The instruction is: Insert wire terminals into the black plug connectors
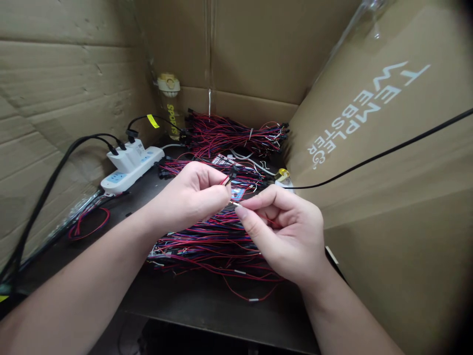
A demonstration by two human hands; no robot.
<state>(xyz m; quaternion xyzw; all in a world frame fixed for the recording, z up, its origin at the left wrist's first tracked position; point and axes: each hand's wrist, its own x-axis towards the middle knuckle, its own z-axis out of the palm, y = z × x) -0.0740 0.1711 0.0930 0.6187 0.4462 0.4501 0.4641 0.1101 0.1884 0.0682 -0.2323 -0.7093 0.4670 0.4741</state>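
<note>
My left hand [195, 192] is closed in a pinch on a thin wire lead. A small black connector [232, 171] with red and black wires pokes out above its thumb and forefinger. My right hand [286, 231] pinches a short white piece [236, 204] on the lead between thumb and forefinger, almost touching the left fingertips. Whether the white piece is a sleeve or a label, I cannot tell. Under both hands lies a pile of red, black and blue wires [210, 241], partly hidden by them. A red wire with a white tag [253, 300] loops out at its front.
Another wire bundle [232, 135] lies at the back, near a bottle with a yellow lid [169, 85]. A white power strip [133, 170] with plugged-in adapters sits at left. Cardboard walls [254, 49] surround the dark table [177, 301]. A black cable [380, 155] crosses at right.
</note>
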